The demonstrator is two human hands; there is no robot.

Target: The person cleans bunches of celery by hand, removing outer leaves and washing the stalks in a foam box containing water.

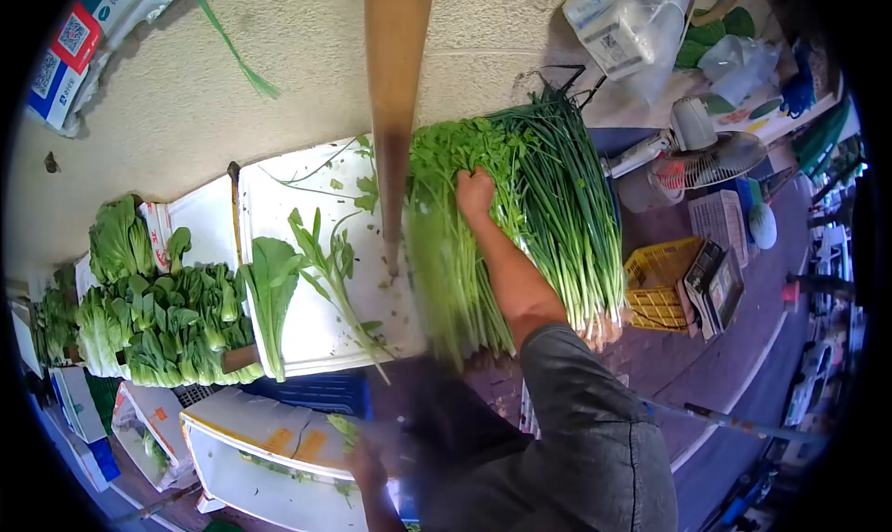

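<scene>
My right hand (476, 193) is closed in the leafy tops of a pile of Chinese celery (441, 244), its fingers wrapped round some stems. Beside that pile, to the right, lie long dark green onions (567, 225) with white root ends toward me. My left hand (368, 462) is low in the view, slightly blurred, closed on a small piece of green leaf (344, 430). On the white foam board (325, 183) are a broad-leaved green (272, 295), a thin leafy stalk (334, 286) and scattered leaf bits.
Heaps of bok choy (186, 318) lie at the left. A brown post (398, 77) rises before the board. White foam boxes (269, 486) stand below. To the right are a fan (711, 160), a yellow crate (662, 281) and a scale (714, 286).
</scene>
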